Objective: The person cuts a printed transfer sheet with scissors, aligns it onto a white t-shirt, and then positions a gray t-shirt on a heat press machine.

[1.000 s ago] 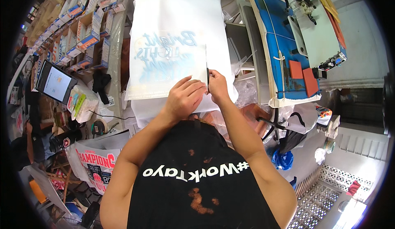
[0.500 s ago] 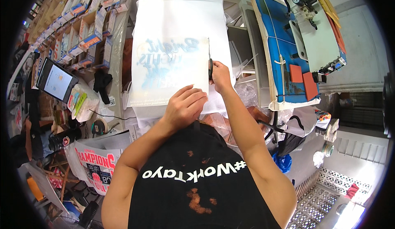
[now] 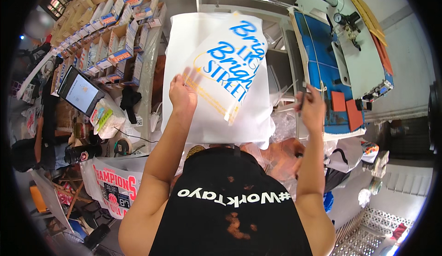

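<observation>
- A clear sheet (image 3: 223, 65) with blue and yellow lettering slants above a white cloth (image 3: 198, 129), its right edge running from one o'clock to seven; curl and blur leave its long axis uncertain.
- My left hand (image 3: 183, 96), the nearer one, has the sheet at its two o'clock. Palm turned inward and forearm rising from below, it appears clamped on the sheet's left edge, the blurred fingertips hiding the exact pinch.
- My right hand (image 3: 314, 104) stands well apart, at four o'clock from the sheet, raised and curled around dark-handled scissors (image 3: 303, 96), blurred.
- Beyond, seen from the sheet: a blue board (image 3: 314, 44) at three o'clock, a lit tablet (image 3: 80, 92) at nine, and cardboard boxes (image 3: 117, 44) between nine and ten.
</observation>
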`<state>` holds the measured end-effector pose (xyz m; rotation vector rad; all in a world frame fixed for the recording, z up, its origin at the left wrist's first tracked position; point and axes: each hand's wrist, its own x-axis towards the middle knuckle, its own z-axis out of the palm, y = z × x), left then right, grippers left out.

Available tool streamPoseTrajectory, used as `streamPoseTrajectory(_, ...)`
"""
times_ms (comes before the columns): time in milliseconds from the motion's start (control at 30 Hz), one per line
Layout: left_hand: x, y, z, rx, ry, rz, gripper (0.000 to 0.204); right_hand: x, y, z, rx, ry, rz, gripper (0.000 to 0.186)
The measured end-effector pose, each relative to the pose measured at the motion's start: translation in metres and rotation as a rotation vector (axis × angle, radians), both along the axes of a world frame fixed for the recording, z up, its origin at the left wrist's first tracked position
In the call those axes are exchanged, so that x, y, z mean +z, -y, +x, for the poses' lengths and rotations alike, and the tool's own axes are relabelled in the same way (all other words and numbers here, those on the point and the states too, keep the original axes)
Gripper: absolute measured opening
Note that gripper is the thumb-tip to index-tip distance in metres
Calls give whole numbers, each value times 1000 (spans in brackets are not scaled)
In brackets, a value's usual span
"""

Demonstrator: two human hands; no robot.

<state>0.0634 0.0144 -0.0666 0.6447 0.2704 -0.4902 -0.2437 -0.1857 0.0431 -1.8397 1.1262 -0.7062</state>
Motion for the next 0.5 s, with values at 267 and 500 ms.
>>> streamPoseTrajectory(267, -55, -4, -15, 233, -61, 148, 21, 194, 159, -103, -433, -439, -1150, 30)
streamPoseTrajectory(500, -31, -45, -14, 122, 1286, 1212, 35, 240, 318, -149, -286, -1014, -903, 32)
